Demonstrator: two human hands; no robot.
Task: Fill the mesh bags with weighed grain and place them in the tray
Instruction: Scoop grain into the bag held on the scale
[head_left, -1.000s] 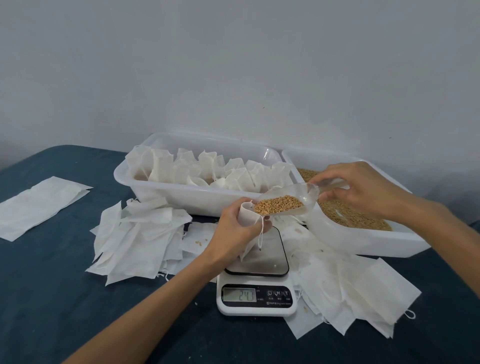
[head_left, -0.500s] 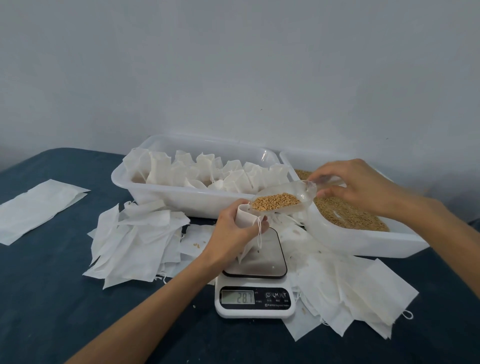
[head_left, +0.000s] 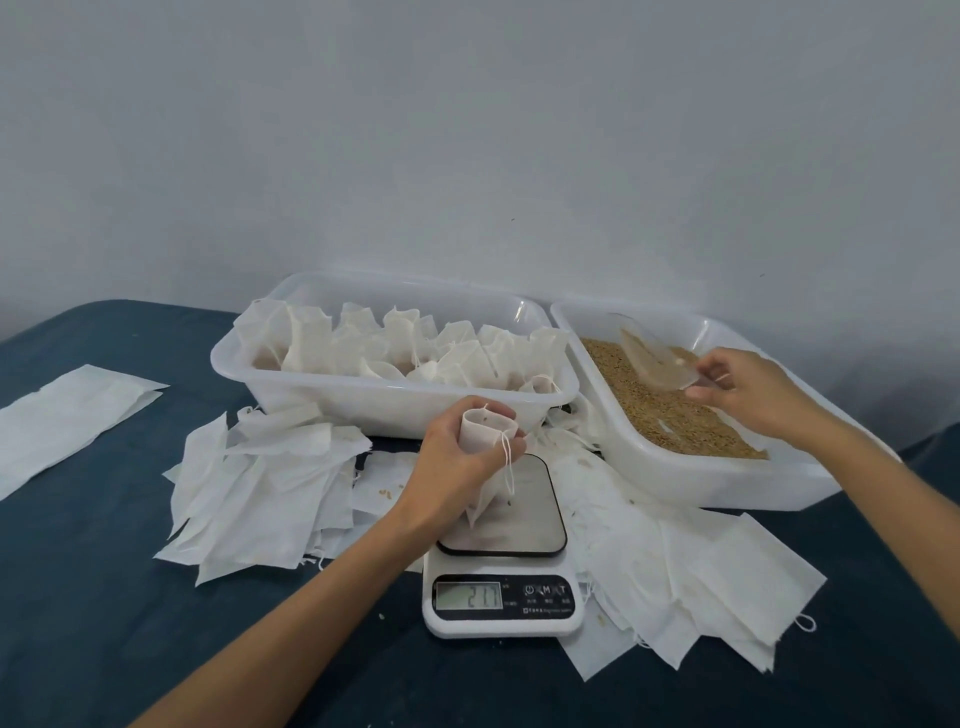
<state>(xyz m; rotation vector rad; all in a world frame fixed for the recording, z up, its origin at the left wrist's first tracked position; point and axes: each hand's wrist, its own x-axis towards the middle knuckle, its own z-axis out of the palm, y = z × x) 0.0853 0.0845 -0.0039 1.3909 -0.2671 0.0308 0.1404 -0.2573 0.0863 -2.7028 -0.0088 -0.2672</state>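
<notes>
A dark blue bench (head_left: 93, 597) carries everything, with a plain grey wall (head_left: 467, 145) behind. A flat white sheet (head_left: 67, 421) lies far left of the hands, apart from the rest.

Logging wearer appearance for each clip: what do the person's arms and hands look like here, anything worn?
Both forearms are bare to the frame edge, with no sleeves visible. The left hand and right hand show no gloves, rings, watch or bracelets. Fingernails look short; whether they are painted is too small to tell.

"217" on the scale (head_left: 503, 597) display; button labels beside it too small to read.
</notes>
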